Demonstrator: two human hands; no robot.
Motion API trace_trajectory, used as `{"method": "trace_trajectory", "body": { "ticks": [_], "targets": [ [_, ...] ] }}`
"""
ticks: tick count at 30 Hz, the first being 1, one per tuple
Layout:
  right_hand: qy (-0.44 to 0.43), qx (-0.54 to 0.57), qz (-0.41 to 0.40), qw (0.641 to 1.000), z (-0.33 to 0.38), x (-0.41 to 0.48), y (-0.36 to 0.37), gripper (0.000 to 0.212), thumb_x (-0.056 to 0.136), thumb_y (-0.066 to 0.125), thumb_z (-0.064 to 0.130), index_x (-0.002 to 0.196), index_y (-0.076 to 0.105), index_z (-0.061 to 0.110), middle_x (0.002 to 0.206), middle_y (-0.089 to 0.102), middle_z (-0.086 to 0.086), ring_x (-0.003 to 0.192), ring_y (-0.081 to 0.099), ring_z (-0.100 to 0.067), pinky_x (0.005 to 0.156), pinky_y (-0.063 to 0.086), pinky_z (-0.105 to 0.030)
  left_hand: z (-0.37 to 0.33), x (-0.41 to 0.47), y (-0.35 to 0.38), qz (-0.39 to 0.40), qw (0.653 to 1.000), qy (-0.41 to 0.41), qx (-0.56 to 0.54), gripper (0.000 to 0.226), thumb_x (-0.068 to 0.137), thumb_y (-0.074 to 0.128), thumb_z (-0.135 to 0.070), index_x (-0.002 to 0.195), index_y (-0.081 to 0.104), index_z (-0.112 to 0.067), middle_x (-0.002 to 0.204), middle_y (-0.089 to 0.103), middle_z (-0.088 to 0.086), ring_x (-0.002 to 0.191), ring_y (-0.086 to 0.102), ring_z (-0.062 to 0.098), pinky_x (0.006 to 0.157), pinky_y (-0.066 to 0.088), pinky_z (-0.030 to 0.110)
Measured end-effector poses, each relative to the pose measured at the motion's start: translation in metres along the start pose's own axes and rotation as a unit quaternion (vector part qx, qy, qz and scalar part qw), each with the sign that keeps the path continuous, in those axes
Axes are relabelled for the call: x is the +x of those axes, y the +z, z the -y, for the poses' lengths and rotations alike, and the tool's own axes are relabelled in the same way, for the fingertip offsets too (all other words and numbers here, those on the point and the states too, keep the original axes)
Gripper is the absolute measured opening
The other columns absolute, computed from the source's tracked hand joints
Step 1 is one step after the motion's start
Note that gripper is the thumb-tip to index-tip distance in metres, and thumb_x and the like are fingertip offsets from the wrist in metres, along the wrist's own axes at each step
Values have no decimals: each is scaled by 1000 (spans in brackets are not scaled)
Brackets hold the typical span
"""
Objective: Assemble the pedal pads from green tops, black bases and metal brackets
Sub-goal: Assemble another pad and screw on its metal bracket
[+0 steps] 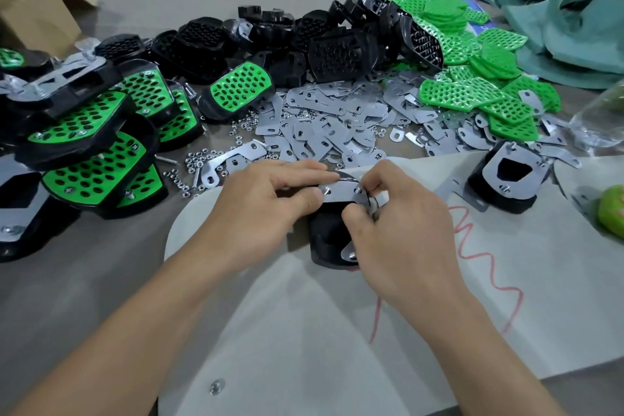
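At the bench's near edge, on a pale sheet marked with a red scribble, a worker fits a metal bracket to an upturned black base. The left hand curls round the base's far side, thumb pressing the bracket flat. The right hand pinches at the bracket's right end, apparently on a small fastener too tiny to identify.

The base looks light, stiff moulded plastic, best gripped by its side walls. The bracket is thin, rigid sheet metal with sharp-looking edges, and the fasteners seem likely to slip or roll.

Toward the right edge a second base already carries its bracket. Mid-bench lie scattered nuts and a heap of loose brackets. Finished pads are stacked along the left edge. Farther back, black bases are piled beside green tops. A cardboard box stands at the far left corner and a grey-green bag at the far right.
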State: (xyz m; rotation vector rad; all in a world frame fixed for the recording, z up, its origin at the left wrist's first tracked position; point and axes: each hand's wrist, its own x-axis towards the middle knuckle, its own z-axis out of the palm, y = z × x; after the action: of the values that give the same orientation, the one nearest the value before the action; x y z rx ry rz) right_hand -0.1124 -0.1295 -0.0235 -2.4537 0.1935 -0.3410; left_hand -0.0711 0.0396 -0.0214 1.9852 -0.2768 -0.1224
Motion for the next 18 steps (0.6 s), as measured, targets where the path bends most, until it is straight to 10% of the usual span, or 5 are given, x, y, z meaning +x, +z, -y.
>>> {"method": "trace_trajectory", "body": {
  "ticks": [10,14,18],
  "targets": [
    [34,57,13,998,4,5,-4,16,76,63,26,92,62,27,77,70,9,68,65,-20,68,52,-35,2,-1,-3,-37,999,-6,15,45,79,87,-20,109,75,-51,99,75,-30,101,67,-11,99,55,29],
    [-28,54,82,995,3,31,-13,26,75,66,11,92,73,28,52,54,27,52,54,-1,55,38,-9,4,-5,-3,-89,993,7,82,75,69,85,-39,138,57,-48,94,71,-29,90,63,-15,81,39,1],
    [-51,100,116,987,6,48,-17,37,79,60,-4,88,79,27,73,69,28,73,64,14,68,42,1,2,1,-10,-73,995,-14,66,53,73,71,-46,126,66,-51,96,70,-27,76,59,-1,74,45,19]
  ]
}}
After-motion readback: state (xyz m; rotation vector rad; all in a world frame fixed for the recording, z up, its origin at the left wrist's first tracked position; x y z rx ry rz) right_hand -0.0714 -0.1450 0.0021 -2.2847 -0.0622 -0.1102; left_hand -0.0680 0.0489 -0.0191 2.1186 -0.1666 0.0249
